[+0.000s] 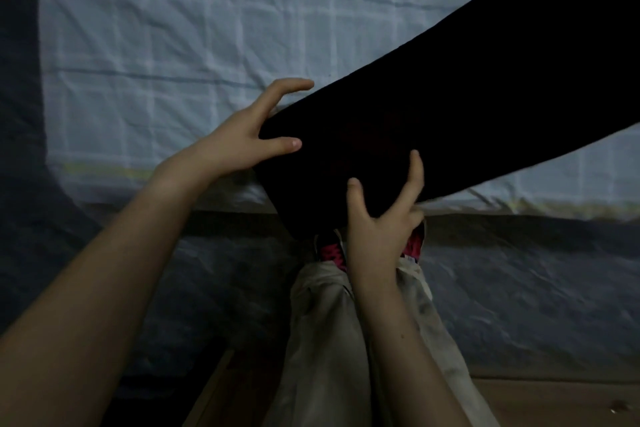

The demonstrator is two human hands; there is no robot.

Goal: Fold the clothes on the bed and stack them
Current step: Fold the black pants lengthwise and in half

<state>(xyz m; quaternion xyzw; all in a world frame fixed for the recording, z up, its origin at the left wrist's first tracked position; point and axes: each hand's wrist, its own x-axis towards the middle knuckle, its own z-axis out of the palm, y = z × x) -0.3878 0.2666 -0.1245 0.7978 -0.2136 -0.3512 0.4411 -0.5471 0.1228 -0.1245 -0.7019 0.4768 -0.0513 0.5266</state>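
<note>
Far left is a dark cover (20, 114) running down the side of the bed. Next to it lies the bed sheet (156, 45), light blue with pale squares and lots of wrinkles.

Then comes the left hand (239, 146). It holds the near end of the black cloth (450, 97). The thumb lies on top of the cloth and the first finger sticks up over the far edge. The other fingers go behind the cloth, so they are hidden.

The black cloth is long and very dark (too dark to tell what kind of clothing it is). It runs from the two hands up to the top right corner and hangs over the sheet. It is pulled out flat and smooth.

A little further right is the right hand (377, 229), holding the bottom edge of the same end. Its thumb and first finger press on the front, and the other fingers curl round behind. The two hands are near each other but not touching.

Under the right hand are pale trousers (322, 340) and shoes (330, 251) with pink on them. Bottom right shows a brown floor (554, 402).
</note>
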